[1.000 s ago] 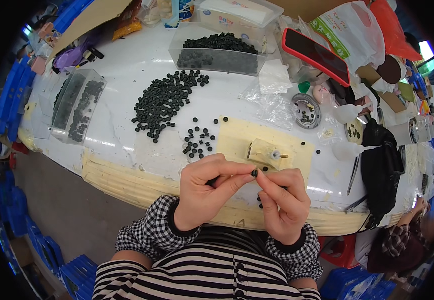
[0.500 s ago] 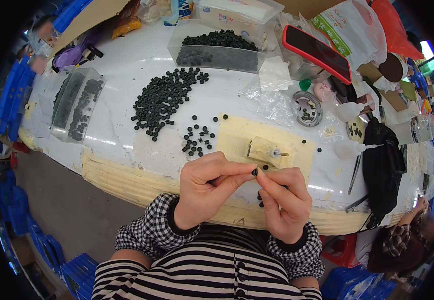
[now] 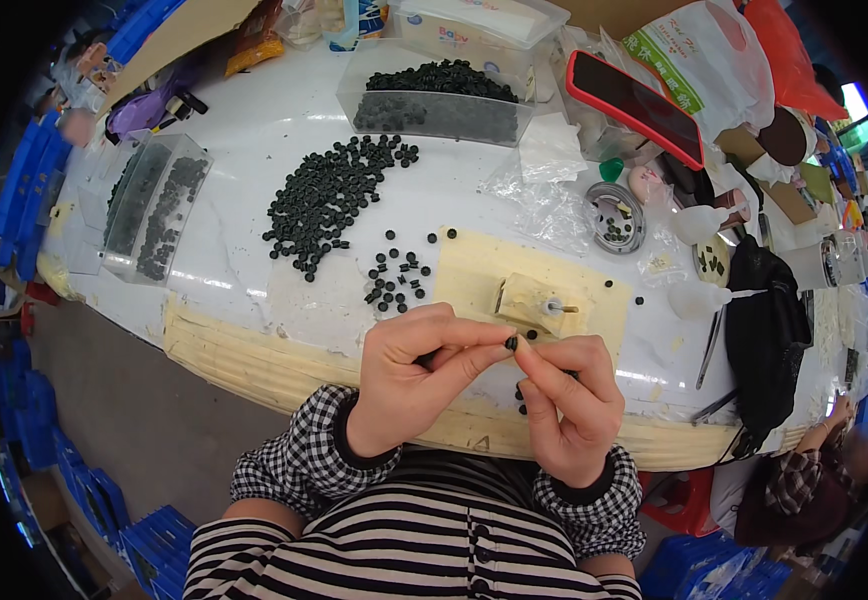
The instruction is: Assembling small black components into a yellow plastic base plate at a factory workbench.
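Note:
A small round black rubber piece [image 3: 511, 343] is pinched between my two hands in front of the table's near edge. My left hand [image 3: 416, 368] grips it from the left with thumb and forefinger. My right hand [image 3: 572, 400] closes on its other side, fingertips meeting the left ones. Something dark shows inside the curled left fingers, too shaded to name. Just beyond my hands, a beige block with a metal pin [image 3: 539, 303] sits on a yellowish board [image 3: 469, 262]. A few loose black pieces lie around the board and partly under my right hand.
A large pile of black pieces [image 3: 324, 200] lies left of centre, beside a smaller scatter [image 3: 394, 282]. Clear bins of black pieces stand at the back [image 3: 434, 118] and left [image 3: 159, 215]. A red-cased phone [image 3: 634, 105], round tin [image 3: 614, 217] and black pouch [image 3: 766, 340] crowd the right.
My fingers have shifted very slightly around the black rubber piece, which shows at a slightly different angle. Everything else stays in place.

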`<state>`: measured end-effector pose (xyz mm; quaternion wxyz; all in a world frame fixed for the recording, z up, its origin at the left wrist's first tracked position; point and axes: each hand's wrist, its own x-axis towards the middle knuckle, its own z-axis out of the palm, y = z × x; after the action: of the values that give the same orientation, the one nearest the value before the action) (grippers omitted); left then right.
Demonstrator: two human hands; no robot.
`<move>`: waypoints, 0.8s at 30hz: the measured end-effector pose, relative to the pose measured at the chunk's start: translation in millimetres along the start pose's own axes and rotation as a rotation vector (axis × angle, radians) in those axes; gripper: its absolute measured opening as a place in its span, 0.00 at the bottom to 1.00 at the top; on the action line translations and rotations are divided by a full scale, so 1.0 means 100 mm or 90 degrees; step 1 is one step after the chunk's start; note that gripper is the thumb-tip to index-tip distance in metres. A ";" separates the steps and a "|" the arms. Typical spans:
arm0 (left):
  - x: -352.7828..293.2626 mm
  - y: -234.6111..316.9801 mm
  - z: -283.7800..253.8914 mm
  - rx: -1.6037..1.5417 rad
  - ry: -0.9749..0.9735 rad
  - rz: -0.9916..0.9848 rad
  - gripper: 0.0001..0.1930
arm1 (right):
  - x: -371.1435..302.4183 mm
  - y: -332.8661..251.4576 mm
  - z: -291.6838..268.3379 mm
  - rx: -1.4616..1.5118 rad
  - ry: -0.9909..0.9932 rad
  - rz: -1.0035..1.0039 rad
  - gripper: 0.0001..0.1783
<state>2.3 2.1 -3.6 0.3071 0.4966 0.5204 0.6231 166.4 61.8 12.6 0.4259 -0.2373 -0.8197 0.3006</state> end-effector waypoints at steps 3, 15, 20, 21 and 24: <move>0.01 0.01 0.00 -0.006 -0.004 -0.005 0.10 | 0.00 0.01 0.00 -0.010 0.000 -0.011 0.20; 0.00 0.00 -0.01 0.002 -0.004 0.012 0.11 | -0.01 0.01 -0.01 -0.015 -0.015 -0.012 0.21; -0.01 0.00 -0.01 0.015 -0.004 0.021 0.12 | -0.02 0.03 -0.01 -0.004 -0.022 -0.011 0.21; -0.01 0.00 -0.01 0.013 -0.004 0.023 0.12 | -0.02 0.03 -0.01 -0.003 -0.022 -0.009 0.21; 0.00 0.00 -0.01 0.010 -0.004 0.025 0.12 | -0.01 0.02 -0.01 0.001 -0.026 -0.004 0.21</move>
<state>1.3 1.5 -4.1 0.2928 0.5111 0.5145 0.6231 168.5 62.5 11.4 0.4104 -0.2278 -0.8287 0.3048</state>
